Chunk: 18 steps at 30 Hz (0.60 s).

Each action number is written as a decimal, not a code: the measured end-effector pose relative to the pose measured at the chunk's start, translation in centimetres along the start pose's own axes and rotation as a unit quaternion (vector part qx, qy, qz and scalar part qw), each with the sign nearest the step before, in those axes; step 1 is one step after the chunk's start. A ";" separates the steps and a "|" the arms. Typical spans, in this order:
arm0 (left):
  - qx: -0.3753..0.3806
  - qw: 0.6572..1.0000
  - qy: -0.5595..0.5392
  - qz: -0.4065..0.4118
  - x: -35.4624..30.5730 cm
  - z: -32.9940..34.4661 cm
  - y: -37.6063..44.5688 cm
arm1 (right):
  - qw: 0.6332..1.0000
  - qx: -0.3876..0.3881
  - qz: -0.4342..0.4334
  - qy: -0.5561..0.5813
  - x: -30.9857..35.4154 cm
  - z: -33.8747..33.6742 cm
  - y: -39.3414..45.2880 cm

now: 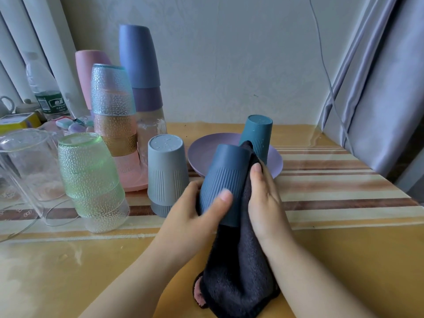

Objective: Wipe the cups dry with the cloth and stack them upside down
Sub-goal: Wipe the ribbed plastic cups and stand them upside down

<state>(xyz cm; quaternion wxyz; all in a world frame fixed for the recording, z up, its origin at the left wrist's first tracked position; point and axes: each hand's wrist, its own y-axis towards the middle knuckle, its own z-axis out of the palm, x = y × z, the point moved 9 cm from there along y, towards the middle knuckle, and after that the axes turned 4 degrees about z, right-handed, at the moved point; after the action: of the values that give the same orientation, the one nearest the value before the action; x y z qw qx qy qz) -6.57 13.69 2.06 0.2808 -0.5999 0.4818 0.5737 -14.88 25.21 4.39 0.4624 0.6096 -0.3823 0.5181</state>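
Both forearms reach in from the near edge of the bench (344,260) and meet above its middle. The left hand (195,212) has its grip curled round the lower part of a dark blue ribbed cup (226,180), thumb lying across the front of the cup near its rim. The right hand (266,198) is held edge-on, fingers fairly straight and pointing up, pressing a dark cloth (238,271) against the cup's right side; its grip is flat rather than curled. The cloth runs up behind the cup to its base and hangs down from between the hands to the bench near the near edge.

The blue cup is upside down, closed base uppermost, its long axis tilted a little to the right and away from the person. It is held in the air, apart from the bench.

Just behind it, a teal cup (258,134) stands upside down on a purple plate (206,154). To the left, a grey cup (166,166) sits upside down over another grey one. Toward the left edge stand stacks of upside-down dimpled glasses, one green (89,177) and one taller (113,104), and toward the far left corner a tall stack topped by a blue-purple cup (137,56).
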 end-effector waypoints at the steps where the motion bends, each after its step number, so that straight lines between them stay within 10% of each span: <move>1: 0.014 0.999 0.032 0.003 0.1 0.2 -0.1 | 1.000 0.004 -0.007 -0.005 -0.1 0.3 -0.1; 9: 0.131 0.985 -0.092 -0.071 0.6 1.5 -0.7 | 0.997 0.002 0.063 0.035 -0.7 -0.9 0.8; 18: 0.076 0.978 -0.181 -0.072 0.7 0.6 -0.5 | 0.978 0.060 0.158 0.123 -2.2 0.7 -0.2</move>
<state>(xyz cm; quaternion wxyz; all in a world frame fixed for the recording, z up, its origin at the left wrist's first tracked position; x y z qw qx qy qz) -6.41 14.24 1.17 0.4483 -0.4962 0.4207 0.6130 -14.89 24.54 2.17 0.3808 0.5000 -0.3818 0.6776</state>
